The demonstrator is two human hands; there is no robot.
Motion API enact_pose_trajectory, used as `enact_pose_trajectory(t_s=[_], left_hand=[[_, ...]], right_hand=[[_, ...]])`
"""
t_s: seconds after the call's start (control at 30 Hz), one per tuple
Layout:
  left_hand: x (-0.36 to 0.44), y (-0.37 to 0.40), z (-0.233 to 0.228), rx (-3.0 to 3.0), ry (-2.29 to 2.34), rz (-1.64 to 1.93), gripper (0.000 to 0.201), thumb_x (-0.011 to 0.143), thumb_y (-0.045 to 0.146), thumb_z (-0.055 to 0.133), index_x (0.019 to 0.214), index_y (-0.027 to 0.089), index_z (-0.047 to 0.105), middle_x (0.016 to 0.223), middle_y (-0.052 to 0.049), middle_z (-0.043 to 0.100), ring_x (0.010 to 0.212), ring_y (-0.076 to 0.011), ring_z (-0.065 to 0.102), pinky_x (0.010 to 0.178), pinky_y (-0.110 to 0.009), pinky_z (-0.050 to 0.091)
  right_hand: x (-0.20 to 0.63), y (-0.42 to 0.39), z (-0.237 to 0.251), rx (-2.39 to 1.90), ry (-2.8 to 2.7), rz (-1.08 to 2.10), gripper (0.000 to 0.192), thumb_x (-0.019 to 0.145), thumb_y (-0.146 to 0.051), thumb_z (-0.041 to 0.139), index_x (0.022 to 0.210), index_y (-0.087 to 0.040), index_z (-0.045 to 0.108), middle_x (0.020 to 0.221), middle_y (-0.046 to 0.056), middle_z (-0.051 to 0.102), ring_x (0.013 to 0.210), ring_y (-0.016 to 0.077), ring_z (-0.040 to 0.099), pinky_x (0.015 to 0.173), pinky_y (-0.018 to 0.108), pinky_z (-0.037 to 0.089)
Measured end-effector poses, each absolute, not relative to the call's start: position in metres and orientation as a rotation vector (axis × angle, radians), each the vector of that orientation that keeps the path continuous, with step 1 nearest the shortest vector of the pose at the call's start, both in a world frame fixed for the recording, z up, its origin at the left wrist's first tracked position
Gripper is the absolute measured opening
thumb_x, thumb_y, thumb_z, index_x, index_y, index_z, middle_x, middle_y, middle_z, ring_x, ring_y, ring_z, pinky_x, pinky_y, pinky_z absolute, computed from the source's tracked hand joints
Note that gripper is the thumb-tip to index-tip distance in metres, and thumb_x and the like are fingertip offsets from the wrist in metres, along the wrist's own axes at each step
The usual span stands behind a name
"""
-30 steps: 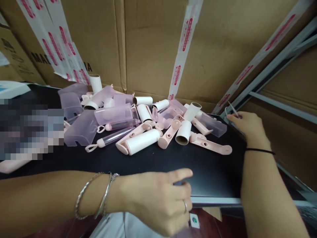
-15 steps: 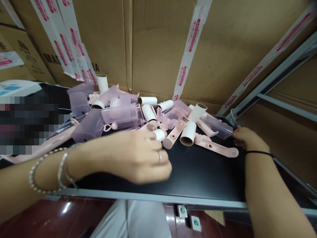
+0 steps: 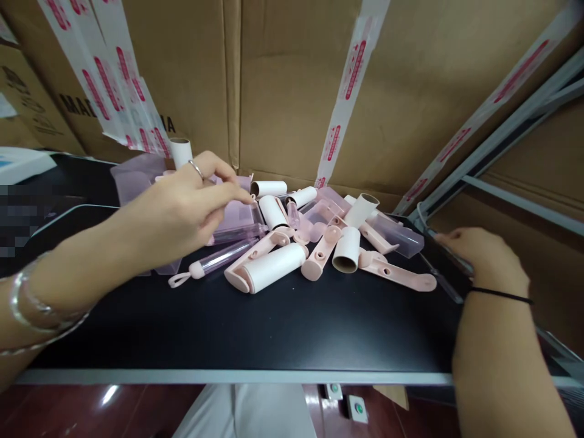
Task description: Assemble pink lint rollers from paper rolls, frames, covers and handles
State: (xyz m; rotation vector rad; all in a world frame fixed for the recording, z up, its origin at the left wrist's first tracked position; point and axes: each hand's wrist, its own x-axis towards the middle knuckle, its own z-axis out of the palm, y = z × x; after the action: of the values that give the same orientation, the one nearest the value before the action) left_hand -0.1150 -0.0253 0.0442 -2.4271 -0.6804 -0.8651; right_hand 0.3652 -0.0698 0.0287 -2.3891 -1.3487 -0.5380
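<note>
My left hand [image 3: 182, 204] reaches over the left of a pile of parts, palm down, its index finger stretched out and the others bent and apart. Nothing shows in it. Under and beside it lie translucent purple covers [image 3: 137, 173] and a clear purple handle with a pink loop [image 3: 223, 258]. In front, a white roll [image 3: 278, 267] sits on a pink plastic holder [image 3: 237, 277]. My right hand [image 3: 486, 252] is at the table's right edge, its fingertips mostly hidden. Just left of it lies a thin, dark, rod-like tool [image 3: 442, 280], whose kind I cannot make out.
White cardboard-cored rolls [image 3: 347, 249], pink holders [image 3: 401, 274] and more purple covers [image 3: 401, 234] are heaped on the black tabletop [image 3: 292, 334]. Large taped cartons [image 3: 283, 91] stand behind. A metal frame [image 3: 506, 128] rises at the right.
My left hand has moved left and up, uncovering the white roll on its holder and the looped handle. My right hand has shifted slightly right, and the dark rod now shows.
</note>
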Motion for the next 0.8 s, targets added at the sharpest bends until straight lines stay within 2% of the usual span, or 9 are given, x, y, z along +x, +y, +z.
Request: enact_pose_trajectory(t_s=[0.1,0.17,0.23,0.33,0.43,0.57,0.6,0.7,0.8], left_hand=[[-0.106,-0.03,0.033,-2.529,-0.596,-0.798,0.034,0.089,0.007,0.037,0.105,0.016,0.066,0.115,-0.011,0.057,0.088,-0.0161,0.061,0.077,-0.029,0.051],[-0.102,-0.032,0.027,-2.571,-0.568,-0.732,0.034,0.088,0.009,0.038,0.103,0.017,0.068,0.113,-0.01,0.062,0.096,-0.0208,0.062,0.084,-0.034,0.052],[-0.102,-0.03,0.026,-2.566,-0.604,-0.664,0.034,0.088,0.011,0.039,0.101,0.017,0.069,0.109,-0.01,0.067,0.099,-0.025,0.062,0.088,-0.041,0.052],[-0.113,-0.022,0.035,-2.548,-0.844,-0.593,0.035,0.09,0.012,0.037,0.106,0.011,0.068,0.11,-0.013,0.068,0.105,-0.0276,0.061,0.093,-0.049,0.049],[-0.124,-0.012,0.042,-2.531,-1.121,-0.664,0.035,0.095,0.018,0.036,0.113,0.01,0.065,0.111,-0.011,0.069,0.102,-0.0246,0.063,0.091,-0.044,0.05],[-0.116,-0.011,0.034,-2.598,-1.048,-0.761,0.029,0.089,0.013,0.043,0.102,0.014,0.069,0.099,-0.006,0.072,0.093,-0.0195,0.066,0.085,-0.034,0.05],[-0.111,-0.014,0.03,-2.65,-0.948,-0.752,0.03,0.088,0.011,0.042,0.099,0.014,0.07,0.098,-0.005,0.071,0.093,-0.0184,0.065,0.085,-0.033,0.05],[-0.096,-0.029,0.018,-2.841,-0.722,-0.624,0.033,0.092,0.01,0.039,0.098,0.015,0.07,0.1,-0.006,0.069,0.093,-0.0177,0.064,0.083,-0.031,0.049],[-0.089,-0.04,0.013,-2.937,-0.786,-0.402,0.026,0.096,0.025,0.045,0.101,0.017,0.07,0.1,-0.007,0.07,0.093,-0.0226,0.065,0.082,-0.036,0.049]], right_hand=[[0.329,-0.064,0.036,-2.319,-1.349,-0.62,0.039,0.085,-0.034,0.052,0.048,-0.023,0.043,0.047,-0.003,0.033,0.048,0.0131,0.026,0.057,0.033,0.029],[0.3,-0.059,0.035,-2.205,-1.434,-0.671,0.036,0.084,-0.033,0.052,0.052,-0.023,0.038,0.057,-0.001,0.04,0.056,0.0143,0.035,0.061,0.031,0.031],[0.274,-0.054,0.029,-1.983,-1.588,-0.738,0.024,0.079,-0.03,0.055,0.061,-0.023,0.042,0.069,0.002,0.051,0.068,0.0168,0.047,0.067,0.03,0.036],[0.24,-0.052,0.017,-1.506,-1.885,-0.856,0.007,0.085,-0.025,0.051,0.081,-0.02,0.054,0.084,0.007,0.062,0.08,0.0217,0.054,0.073,0.033,0.041],[0.211,-0.059,0.007,-1.176,-2.116,-0.906,0.013,0.092,-0.024,0.051,0.082,-0.02,0.058,0.083,0.007,0.065,0.08,0.0226,0.055,0.073,0.035,0.042],[0.175,-0.071,-0.005,-0.879,-2.363,-0.841,0.012,0.092,-0.025,0.056,0.085,-0.018,0.061,0.087,0.008,0.069,0.084,0.023,0.057,0.076,0.038,0.044],[0.167,-0.074,-0.008,-0.846,-2.417,-0.805,0.013,0.093,-0.028,0.057,0.093,-0.016,0.063,0.095,0.01,0.07,0.088,0.0239,0.058,0.079,0.04,0.045],[0.151,-0.079,-0.017,-0.874,-2.534,-0.702,0.042,0.09,-0.036,0.062,0.122,-0.01,0.058,0.122,0.015,0.066,0.11,0.0286,0.057,0.092,0.044,0.045],[0.146,-0.078,-0.026,-0.952,-2.576,-0.642,0.049,0.088,-0.026,0.064,0.132,-0.008,0.052,0.131,0.016,0.063,0.118,0.0299,0.055,0.096,0.045,0.046]])
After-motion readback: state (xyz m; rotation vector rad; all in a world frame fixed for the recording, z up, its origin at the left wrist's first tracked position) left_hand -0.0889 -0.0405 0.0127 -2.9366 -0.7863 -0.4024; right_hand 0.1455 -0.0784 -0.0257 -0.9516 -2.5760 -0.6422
